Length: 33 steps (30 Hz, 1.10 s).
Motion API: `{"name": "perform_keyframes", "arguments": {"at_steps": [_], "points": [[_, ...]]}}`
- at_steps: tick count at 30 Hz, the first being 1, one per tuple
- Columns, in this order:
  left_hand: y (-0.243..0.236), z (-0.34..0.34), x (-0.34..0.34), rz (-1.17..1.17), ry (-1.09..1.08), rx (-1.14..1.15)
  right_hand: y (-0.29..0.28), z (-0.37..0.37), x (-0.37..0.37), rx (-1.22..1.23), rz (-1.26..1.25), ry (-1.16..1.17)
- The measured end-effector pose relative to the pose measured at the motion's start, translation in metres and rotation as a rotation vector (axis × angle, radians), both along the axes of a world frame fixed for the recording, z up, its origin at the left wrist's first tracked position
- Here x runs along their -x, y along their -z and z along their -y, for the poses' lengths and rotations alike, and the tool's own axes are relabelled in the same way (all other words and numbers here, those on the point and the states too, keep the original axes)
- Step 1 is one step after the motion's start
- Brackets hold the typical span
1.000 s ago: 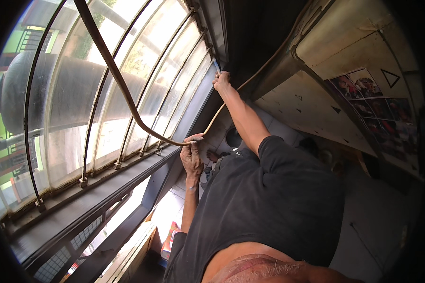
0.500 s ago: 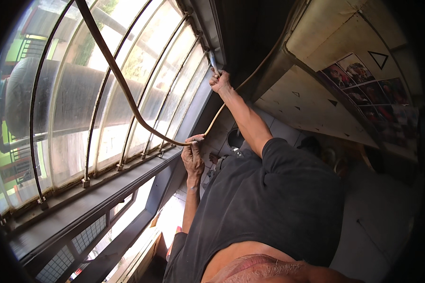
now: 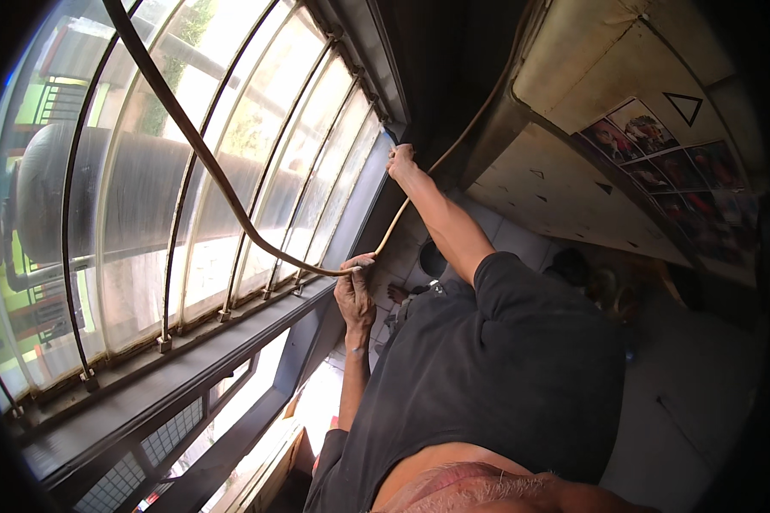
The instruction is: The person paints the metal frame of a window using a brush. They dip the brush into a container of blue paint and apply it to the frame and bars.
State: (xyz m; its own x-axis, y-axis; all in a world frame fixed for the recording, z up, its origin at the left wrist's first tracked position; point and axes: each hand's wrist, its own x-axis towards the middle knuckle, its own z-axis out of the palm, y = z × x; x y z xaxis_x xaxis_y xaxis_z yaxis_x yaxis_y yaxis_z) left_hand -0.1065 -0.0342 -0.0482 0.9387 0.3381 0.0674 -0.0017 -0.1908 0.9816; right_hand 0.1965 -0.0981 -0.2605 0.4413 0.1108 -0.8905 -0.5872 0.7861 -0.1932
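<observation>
My left hand (image 3: pixel 355 299) is closed around a brown cable (image 3: pixel 231 197), pinching it between thumb and fingers beside the window ledge. The cable sags across the window bars from above, passes through these fingers and runs on up to the right behind my right forearm. Further off, my right hand (image 3: pixel 400 161) is closed at the far corner of the window frame (image 3: pixel 364 201). A slim tool with a pale blue end (image 3: pixel 391 137) sticks out of it, close to the frame. Its handle is hidden by the fingers, and its kind does not show.
A barred window (image 3: pixel 257 162) fills the left side, with a dark ledge (image 3: pixel 188 342) beneath. To the right stands a cream cabinet (image 3: pixel 599 68) with triangle marks and a picture sheet (image 3: pixel 659 154). A round dark container (image 3: pixel 432 256) rests on the tiled floor (image 3: pixel 522 231).
My right hand has moved slightly nearer along the frame with the slim tool, which now shows less. My left hand and the cable have shifted slightly right and nearer.
</observation>
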Motion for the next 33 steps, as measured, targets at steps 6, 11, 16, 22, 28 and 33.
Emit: {"name": "perform_keyframes", "arguments": {"at_steps": [6, 11, 16, 22, 28, 33], "points": [[-0.006, 0.007, -0.001, -0.015, -0.029, -0.031, 0.074, -0.021, -0.043, 0.015, 0.007, 0.088], [-0.002, 0.002, -0.008, -0.005, 0.022, 0.005, 0.133, -0.017, -0.092, -0.015, 0.053, 0.112], [0.002, 0.008, 0.001, -0.009, -0.049, 0.045, -0.031, -0.013, -0.015, 0.0, 0.243, 0.1], [0.0, 0.0, -0.006, 0.009, 0.001, 0.024, -0.046, 0.03, 0.032, 0.144, 0.408, 0.01], [0.005, -0.001, -0.006, 0.003, 0.036, 0.002, 0.002, 0.04, 0.015, 1.006, 0.673, -0.56], [0.005, 0.0, -0.002, 0.0, 0.022, 0.031, 0.033, 0.029, -0.016, 1.679, 0.895, -0.985]]}}
